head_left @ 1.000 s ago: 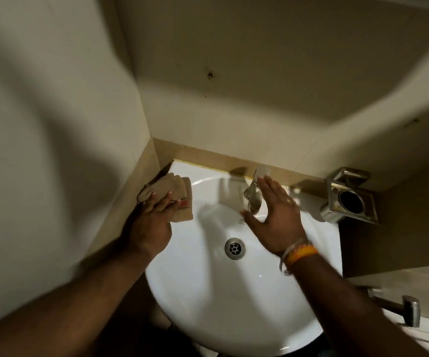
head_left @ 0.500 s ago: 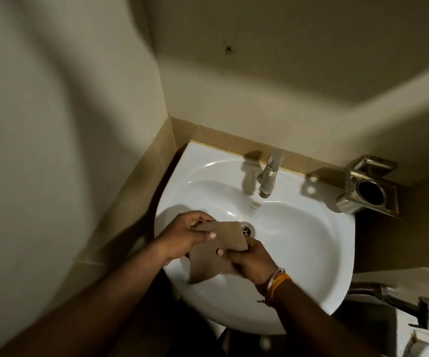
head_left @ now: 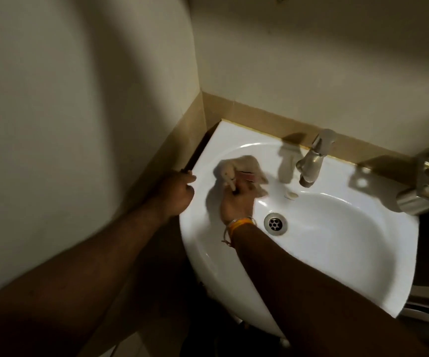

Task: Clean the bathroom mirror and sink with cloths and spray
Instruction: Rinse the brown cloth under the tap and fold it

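Right hand (head_left: 235,202) low on the sink (head_left: 337,253) basin's left slope, fingers bunched on the beige cloth (head_left: 244,167), blurred. Cloth looks light, limp and likely damp; best gripped by a gathered fold. Left hand (head_left: 176,193) curls over the sink's left rim. Faucet (head_left: 311,161) stands beyond, at the back.

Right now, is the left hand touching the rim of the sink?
Touching. The head view shows the left hand with its fingers curled over the left rim of the sink, no gap between them, while the right hand works the cloth.
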